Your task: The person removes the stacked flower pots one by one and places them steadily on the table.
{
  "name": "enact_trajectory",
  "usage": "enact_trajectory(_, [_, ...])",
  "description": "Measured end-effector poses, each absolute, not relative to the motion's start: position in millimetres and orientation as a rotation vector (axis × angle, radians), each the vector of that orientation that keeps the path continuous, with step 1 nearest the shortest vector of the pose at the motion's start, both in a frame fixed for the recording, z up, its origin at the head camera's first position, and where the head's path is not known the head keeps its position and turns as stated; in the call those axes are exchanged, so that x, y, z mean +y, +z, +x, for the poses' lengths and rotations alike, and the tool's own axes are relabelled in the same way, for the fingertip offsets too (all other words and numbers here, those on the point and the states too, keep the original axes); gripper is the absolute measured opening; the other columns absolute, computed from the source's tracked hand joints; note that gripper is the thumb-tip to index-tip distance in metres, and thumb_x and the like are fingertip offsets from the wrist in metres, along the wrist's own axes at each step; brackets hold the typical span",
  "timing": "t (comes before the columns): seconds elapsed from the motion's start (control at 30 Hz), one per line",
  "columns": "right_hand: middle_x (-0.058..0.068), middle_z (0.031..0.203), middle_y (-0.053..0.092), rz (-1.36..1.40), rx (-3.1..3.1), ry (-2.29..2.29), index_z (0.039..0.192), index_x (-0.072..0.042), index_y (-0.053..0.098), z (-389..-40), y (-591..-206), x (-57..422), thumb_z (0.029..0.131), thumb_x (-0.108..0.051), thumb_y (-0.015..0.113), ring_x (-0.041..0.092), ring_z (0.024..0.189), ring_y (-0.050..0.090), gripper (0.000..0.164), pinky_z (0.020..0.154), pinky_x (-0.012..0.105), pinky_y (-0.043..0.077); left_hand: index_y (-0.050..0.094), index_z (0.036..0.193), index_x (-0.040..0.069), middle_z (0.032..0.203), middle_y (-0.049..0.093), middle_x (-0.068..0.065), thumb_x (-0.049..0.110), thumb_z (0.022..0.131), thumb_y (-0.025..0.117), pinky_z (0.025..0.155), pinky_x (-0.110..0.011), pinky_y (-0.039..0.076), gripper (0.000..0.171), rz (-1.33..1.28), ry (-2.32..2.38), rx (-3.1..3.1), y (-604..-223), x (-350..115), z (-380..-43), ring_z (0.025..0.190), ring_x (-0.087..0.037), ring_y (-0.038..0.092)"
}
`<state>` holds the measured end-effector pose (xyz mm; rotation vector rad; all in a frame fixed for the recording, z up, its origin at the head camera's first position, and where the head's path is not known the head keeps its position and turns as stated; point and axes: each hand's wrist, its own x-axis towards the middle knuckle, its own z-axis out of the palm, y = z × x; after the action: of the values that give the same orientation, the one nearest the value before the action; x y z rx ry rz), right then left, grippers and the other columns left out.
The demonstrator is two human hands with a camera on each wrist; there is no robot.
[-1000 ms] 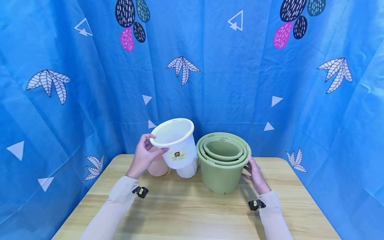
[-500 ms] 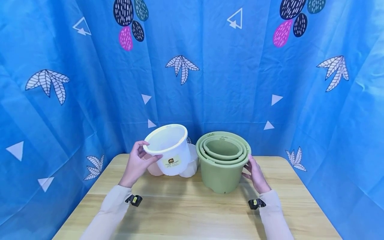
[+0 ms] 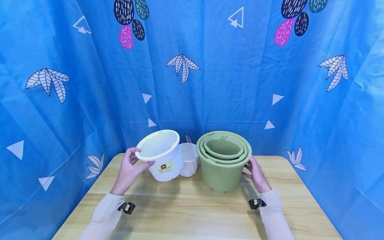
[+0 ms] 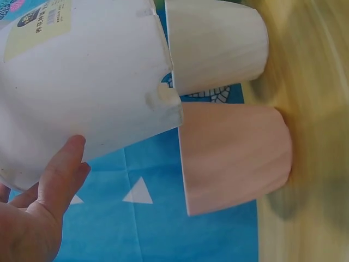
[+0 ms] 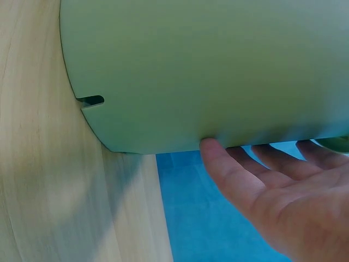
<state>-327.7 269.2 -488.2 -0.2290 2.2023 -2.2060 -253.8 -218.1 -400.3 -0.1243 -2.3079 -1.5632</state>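
Observation:
My left hand (image 3: 127, 173) grips a white flower pot (image 3: 165, 160) at its left rim. The pot is tilted, and in the left wrist view its base hangs above the tabletop. A yellowish label shows on its side. Behind it stand a smaller white pot (image 3: 190, 165) and a pink pot (image 4: 234, 155); the white one hides the pink one from the head view. My right hand (image 3: 256, 175) rests against the right side of a large green flower pot (image 3: 220, 180), thumb on its wall in the right wrist view. Smaller green pots (image 3: 223, 156) are nested inside it.
Everything stands on a wooden table (image 3: 186, 213) with rounded back corners. A blue patterned curtain (image 3: 237, 76) hangs close behind the pots and along both sides.
My left hand has carried the white pot left, down and nearer to me, uncovering more of the smaller white pot and covering the pink one. The right hand and green pots have stayed put.

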Motion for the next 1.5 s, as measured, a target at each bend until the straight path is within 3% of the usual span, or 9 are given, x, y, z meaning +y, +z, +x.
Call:
enact_trajectory(0.53, [0.023, 0.172, 0.015, -0.225, 2.202, -2.196, 0.166, -0.009, 0.013, -328, -486, 271, 0.107, -0.065, 0.019, 0.049, 0.157, 0.020, 0.082, 0.119, 0.071, 0.031, 0.041, 0.135, 0.003, 0.151, 0.048, -0.021, 0.020, 0.088, 0.084, 0.086, -0.010, 0.052, 0.066, -0.101, -1.530, -2.303, -418, -237, -235, 0.139, -0.047, 0.049])
enact_trajectory(0.83, [0.023, 0.172, 0.014, -0.228, 2.203, -2.196, 0.166, -0.010, 0.012, -328, -486, 272, 0.107, -0.065, 0.018, 0.050, 0.157, 0.019, 0.081, 0.119, 0.071, 0.031, 0.040, 0.137, 0.003, 0.154, 0.045, -0.020, 0.022, 0.086, 0.086, 0.090, -0.005, 0.045, 0.071, -0.051, -1.489, -2.329, -425, -247, -229, 0.140, -0.045, 0.049])
enact_trajectory(1.1, [0.024, 0.172, 0.014, -0.229, 2.195, -2.197, 0.166, -0.008, 0.012, -326, -485, 271, 0.107, -0.064, 0.018, 0.050, 0.157, 0.018, 0.081, 0.118, 0.071, 0.031, 0.039, 0.138, 0.004, 0.155, 0.042, -0.022, 0.023, 0.086, 0.087, 0.084, -0.012, 0.054, 0.073, -0.024, -1.498, -2.342, -433, -254, -226, 0.141, -0.046, 0.047])
enact_trajectory(1.5, [0.024, 0.172, 0.013, -0.223, 2.208, -2.191, 0.166, -0.010, 0.012, -328, -487, 270, 0.107, -0.065, 0.018, 0.051, 0.156, 0.019, 0.081, 0.118, 0.071, 0.032, 0.038, 0.138, 0.003, 0.155, 0.038, -0.023, 0.020, 0.085, 0.087, 0.089, -0.028, 0.062, 0.075, -0.015, -1.482, -2.368, -449, -264, -223, 0.141, -0.048, 0.045])
